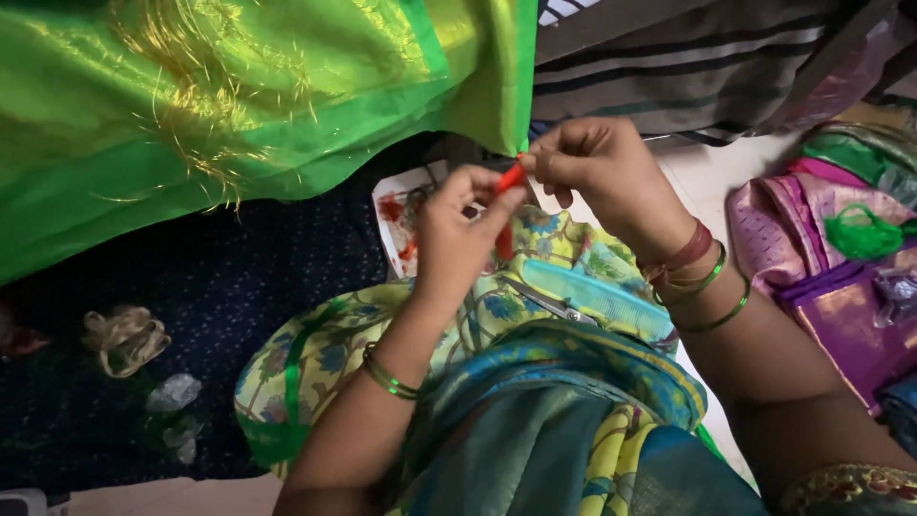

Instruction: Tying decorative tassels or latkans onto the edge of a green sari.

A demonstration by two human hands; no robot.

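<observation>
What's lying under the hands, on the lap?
Under the left hand and right hand: a light blue comb and scissors on floral cloth. The scissors' handles are hidden.

Place: home sewing spot, floor-level
Signs: green silk cloth (220, 105) far left; folded pink fabrics (821, 258) right; scissors (544, 301) & comb (597, 298) on lap

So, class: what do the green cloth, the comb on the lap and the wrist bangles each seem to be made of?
Green cloth: silk-like woven fabric, glossy, with loose gold metallic threads fraying from it.
Comb: probably plastic, pale turquoise and slightly see-through, with fine moulded teeth.
Bangles: thin green rings with a hard shine, glass or metal; the picture cannot settle which.
</observation>
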